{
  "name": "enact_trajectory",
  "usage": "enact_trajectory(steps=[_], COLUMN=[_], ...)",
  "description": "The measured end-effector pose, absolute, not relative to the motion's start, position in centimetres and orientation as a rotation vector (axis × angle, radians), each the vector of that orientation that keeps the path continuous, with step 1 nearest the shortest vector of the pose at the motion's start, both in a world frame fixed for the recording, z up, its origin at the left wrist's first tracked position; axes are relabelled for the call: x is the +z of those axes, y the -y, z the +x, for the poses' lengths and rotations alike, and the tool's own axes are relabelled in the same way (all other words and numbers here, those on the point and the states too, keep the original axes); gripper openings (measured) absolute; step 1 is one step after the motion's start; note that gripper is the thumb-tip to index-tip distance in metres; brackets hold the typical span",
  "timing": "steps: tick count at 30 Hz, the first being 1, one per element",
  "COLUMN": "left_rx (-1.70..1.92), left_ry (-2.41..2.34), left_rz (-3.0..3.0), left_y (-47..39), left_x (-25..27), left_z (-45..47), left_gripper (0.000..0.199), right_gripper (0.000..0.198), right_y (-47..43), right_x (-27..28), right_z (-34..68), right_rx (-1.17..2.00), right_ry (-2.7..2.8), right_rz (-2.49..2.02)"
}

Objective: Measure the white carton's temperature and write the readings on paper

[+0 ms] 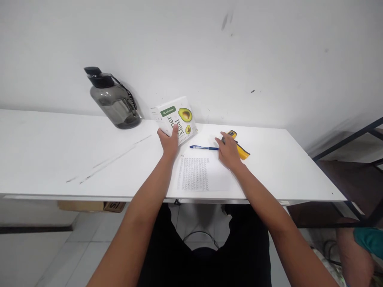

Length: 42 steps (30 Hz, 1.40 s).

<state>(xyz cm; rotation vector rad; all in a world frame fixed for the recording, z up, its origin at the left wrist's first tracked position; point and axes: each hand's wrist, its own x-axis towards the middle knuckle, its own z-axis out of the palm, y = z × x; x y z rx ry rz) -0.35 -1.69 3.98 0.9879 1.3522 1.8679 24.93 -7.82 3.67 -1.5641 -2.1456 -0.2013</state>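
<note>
Left hand (169,142) gripped carton (179,116) near pen (204,148)

Grasped, the carton was left of and beyond the pen. Right of the pen, the right hand (229,152) lay over a yellow device (243,152); whether it gripped could not be told. Nearer than the pen lay a sheet (194,174).

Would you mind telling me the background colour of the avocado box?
The avocado box is white, in the head view.

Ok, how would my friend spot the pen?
On the white table, find the paper with writing. The pen lies just beyond the writing, one end by the right hand. It's thin and blue, unlike the white box and the yellow thing nearby.
</note>
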Motion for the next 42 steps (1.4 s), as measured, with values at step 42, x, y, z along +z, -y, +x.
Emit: enact_trajectory(steps=[42], left_rx=[1.832], left_ry=[-1.344], left_rz=[1.037], left_y=[1.5], left_x=[3.7], left_z=[-0.1], left_gripper=[0.066], right_gripper=[0.036], right_y=[10.7], right_x=[4.2], right_z=[22.7], right_rx=[0.918], right_ry=[1.719], right_rz=[-1.452])
